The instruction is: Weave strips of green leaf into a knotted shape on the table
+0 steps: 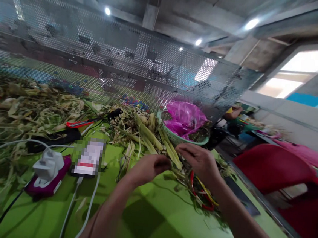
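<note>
My left hand [151, 168] hovers over the green table with its fingers curled in; what they hold, if anything, is hidden. My right hand [200, 160] is just right of it, thumb and fingers pinched together, and I cannot make out anything between them. Long yellow-green husk leaves [149, 136] lie on a pile of dried plant matter beyond both hands. One leaf [174, 152] runs down towards the gap between the hands. Below my right hand, red and yellow handles or loops [194, 187] lie among stringy plant scraps.
A pale green basket [171, 134] holds a magenta plastic bag [186, 116]. Left are a phone [89, 157] on a cable, a purple power strip [47, 183] with white plugs, a red-handled tool [79, 124] and heaped dry husks [35, 109]. Red chairs [273, 167] stand right, beyond the table edge.
</note>
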Available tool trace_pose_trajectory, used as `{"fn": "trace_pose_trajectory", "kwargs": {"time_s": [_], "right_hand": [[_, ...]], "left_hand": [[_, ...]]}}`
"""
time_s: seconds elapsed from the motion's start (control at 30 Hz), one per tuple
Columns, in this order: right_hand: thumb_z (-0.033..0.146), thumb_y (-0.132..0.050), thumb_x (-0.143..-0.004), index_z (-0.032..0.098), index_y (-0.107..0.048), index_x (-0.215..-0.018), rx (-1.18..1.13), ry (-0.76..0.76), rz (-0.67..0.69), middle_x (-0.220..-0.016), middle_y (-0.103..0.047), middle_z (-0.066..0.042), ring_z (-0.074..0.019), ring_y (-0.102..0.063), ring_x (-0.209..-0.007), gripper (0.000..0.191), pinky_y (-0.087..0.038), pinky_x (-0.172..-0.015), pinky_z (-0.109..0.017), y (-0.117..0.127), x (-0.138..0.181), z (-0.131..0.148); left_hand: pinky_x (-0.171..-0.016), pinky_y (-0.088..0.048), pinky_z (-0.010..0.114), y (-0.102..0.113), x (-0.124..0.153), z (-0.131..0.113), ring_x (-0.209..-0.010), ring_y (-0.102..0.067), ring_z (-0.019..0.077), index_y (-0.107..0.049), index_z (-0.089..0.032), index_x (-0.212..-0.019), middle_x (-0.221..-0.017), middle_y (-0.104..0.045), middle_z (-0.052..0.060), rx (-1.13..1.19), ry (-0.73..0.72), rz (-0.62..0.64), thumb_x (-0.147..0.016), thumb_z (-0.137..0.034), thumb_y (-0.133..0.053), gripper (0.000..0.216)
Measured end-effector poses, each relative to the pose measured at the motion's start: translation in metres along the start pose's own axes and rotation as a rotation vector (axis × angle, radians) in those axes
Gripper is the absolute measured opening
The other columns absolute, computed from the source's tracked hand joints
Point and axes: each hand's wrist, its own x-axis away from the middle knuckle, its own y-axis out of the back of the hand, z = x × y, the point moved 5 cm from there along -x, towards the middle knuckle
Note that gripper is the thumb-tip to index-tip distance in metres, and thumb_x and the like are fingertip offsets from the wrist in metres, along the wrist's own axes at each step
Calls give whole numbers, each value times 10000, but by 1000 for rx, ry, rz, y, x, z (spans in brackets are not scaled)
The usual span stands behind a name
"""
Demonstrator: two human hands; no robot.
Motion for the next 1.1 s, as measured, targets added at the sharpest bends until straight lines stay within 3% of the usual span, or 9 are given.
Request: {"fn": "trace_pose_trajectory", "kwargs": {"time_s": [0.07,0.17,0.23,0.37,0.6,0.7,0.83,0.97,1.1], "right_hand": [[394,-580,-842,174,-706,-807,-93,-104,4,-797,-717,-43,-211,-667,-762,256,-511,-716,-291,-8,1,-20],[409,-585,-830,163,-713,-809,-125,-139,30,-771,-725,-54,-215,-669,-694,278,-517,-647,-301,-30,18,-23],[375,-572,-857,186,-711,-836,-74,-83,82,-766,-730,-44,-191,-669,-675,236,-511,-644,-284,-46,31,-8],[292,-502,-915,225,-692,-906,3,56,131,-858,-736,-39,-169,-674,-767,202,-501,-736,-272,-57,42,27],[286,-573,-854,238,-701,-976,55,-6,105,-1079,-705,-74,-259,-611,-1044,183,-447,-934,-417,-49,33,18],[348,-584,-837,231,-658,-1095,-195,-237,56,-1072,-686,-81,-238,-635,-889,292,-495,-821,-407,-52,36,9],[378,-630,-785,211,-600,-1115,-842,-573,41,-974,-667,-63,-137,-583,-599,371,-483,-574,-286,-76,42,11],[298,-742,-681,221,-628,-979,-1193,-695,-63,-952,-654,-36,-142,-603,-704,328,-493,-657,-265,-90,42,12],[301,-773,-649,217,-633,-852,-1269,-714,-99,-824,-631,-3,-141,-574,-689,261,-474,-651,-263,-95,43,3]], "left_hand": [[-669,-377,215,2,-1,1,-716,-516,125,-637,-183,-855,-778,-608,4,275,36,-26,-813,-343,-582,174],[-562,-318,196,11,-3,14,-576,-396,86,-590,-183,-852,-662,-501,-39,484,154,-262,-806,-370,-582,193],[-566,-319,202,17,-4,22,-585,-398,90,-575,-178,-812,-657,-494,-38,444,184,-408,-803,-337,-574,160],[-655,-374,226,17,-5,27,-693,-483,120,-581,-167,-788,-714,-557,-11,242,169,-483,-799,-271,-556,108],[-679,-397,245,20,-1,17,-718,-535,140,-606,-177,-854,-778,-622,13,56,147,-532,-842,-283,-505,147],[-664,-388,249,20,2,11,-713,-545,144,-613,-187,-885,-802,-640,20,-89,124,-536,-864,-284,-487,160],[-684,-391,251,17,5,3,-749,-571,151,-613,-201,-921,-850,-661,28,-237,53,-542,-887,-261,-464,164],[-720,-397,256,13,6,-1,-799,-588,158,-616,-213,-964,-921,-670,35,-347,-11,-521,-900,-236,-448,181],[-728,-401,266,9,6,-1,-812,-579,165,-624,-207,-992,-961,-653,57,-434,-32,-520,-915,-228,-430,210]]}}
